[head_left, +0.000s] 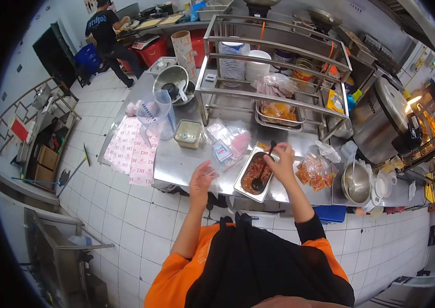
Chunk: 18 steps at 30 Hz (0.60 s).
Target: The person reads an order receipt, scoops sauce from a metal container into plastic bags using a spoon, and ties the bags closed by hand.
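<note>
My right hand [282, 161] is closed round the handle of a black spoon [258, 183], whose bowl rests in reddish-brown chopped food. That food fills a deep steel pan [244, 192] at the counter's front edge. To the left, my left hand [202, 180] is raised before the edge, its fingers bent round what looks like a thin clear plastic bag [213, 174]; its outline is faint. A stack of flat plastic bags [229, 145] lies between my hands, farther back. Right of the pan sit several filled clear bags [316, 172] of orange-red food.
A steel rack [274, 65] stands on the counter, with a food tray [279, 120] beneath it. Left are a square container [188, 134], a clear jug [164, 115] and printed paper [134, 149]. A bowl [356, 183] and large cooker [384, 115] stand right. Another person [105, 38] works far left.
</note>
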Tool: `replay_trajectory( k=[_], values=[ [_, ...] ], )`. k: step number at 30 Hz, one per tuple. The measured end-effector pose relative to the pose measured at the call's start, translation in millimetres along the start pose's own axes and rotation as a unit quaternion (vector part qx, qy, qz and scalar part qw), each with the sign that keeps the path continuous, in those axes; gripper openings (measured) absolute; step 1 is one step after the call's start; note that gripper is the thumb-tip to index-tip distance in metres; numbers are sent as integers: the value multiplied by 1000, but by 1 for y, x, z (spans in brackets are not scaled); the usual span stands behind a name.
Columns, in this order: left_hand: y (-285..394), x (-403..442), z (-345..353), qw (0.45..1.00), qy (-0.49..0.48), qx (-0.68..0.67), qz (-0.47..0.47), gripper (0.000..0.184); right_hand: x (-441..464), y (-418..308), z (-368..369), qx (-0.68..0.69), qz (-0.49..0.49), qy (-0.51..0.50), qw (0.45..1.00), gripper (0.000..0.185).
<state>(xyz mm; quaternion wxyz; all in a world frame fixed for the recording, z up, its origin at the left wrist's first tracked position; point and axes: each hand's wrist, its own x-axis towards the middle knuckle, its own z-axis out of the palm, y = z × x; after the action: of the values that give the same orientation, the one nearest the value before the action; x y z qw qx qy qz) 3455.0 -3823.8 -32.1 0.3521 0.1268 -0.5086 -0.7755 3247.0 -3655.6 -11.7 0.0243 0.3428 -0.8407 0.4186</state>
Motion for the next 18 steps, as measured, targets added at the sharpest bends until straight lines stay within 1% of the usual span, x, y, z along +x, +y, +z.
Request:
replay_trajectory(
  k=[1, 2, 4, 5, 6, 9, 10, 11, 12, 13, 14, 16, 18],
  values=[
    [-1, -1, 0, 999, -33, 25, -10, 52, -8, -6, -5, 85, -15, -25, 996, 23],
    [-3, -1, -2, 996, -67, 49, -20, 52, -22, 4, 1, 33, -92, -39, 994, 15],
    [-2, 0, -8, 987, -124, 93, -49, 52, -50, -26, -13, -46, -100, -65, 992, 15],
    [-1, 3, -11, 988, -114, 91, -51, 52, -58, -36, -16, -85, -105, -80, 988, 16],
    [0, 6, -14, 989, -103, 88, -52, 51, -61, -27, -11, -62, -163, -8, 985, 11],
    [-5, 13, -24, 994, -67, 65, -48, 52, -63, -11, -13, -38, -129, -2, 991, 10],
    [-3, 13, -22, 996, -53, 53, -50, 52, -60, -6, -12, -48, -160, 19, 986, 13],
    [-3, 10, -20, 997, -41, 40, -50, 52, -58, -4, -12, -64, -193, 7, 979, 14],
    [-11, 3, -13, 997, -16, 17, -71, 54, -56, -4, -15, -82, -226, -5, 971, 16],
    [-18, 0, -10, 996, -25, 7, -90, 53, -53, -3, -15, -96, -262, -11, 960, 17],
    [-21, -2, -5, 994, -34, -3, -107, 53, -55, 0, -10, -100, -267, -14, 958, 22],
    [-26, -5, 0, 988, -46, 4, -149, 51, -66, 3, -3, -80, -250, -31, 964, 22],
    [-40, -6, -7, 985, -45, 27, -163, 52, -75, -2, 3, -36, -220, -43, 974, 19]
  ],
)
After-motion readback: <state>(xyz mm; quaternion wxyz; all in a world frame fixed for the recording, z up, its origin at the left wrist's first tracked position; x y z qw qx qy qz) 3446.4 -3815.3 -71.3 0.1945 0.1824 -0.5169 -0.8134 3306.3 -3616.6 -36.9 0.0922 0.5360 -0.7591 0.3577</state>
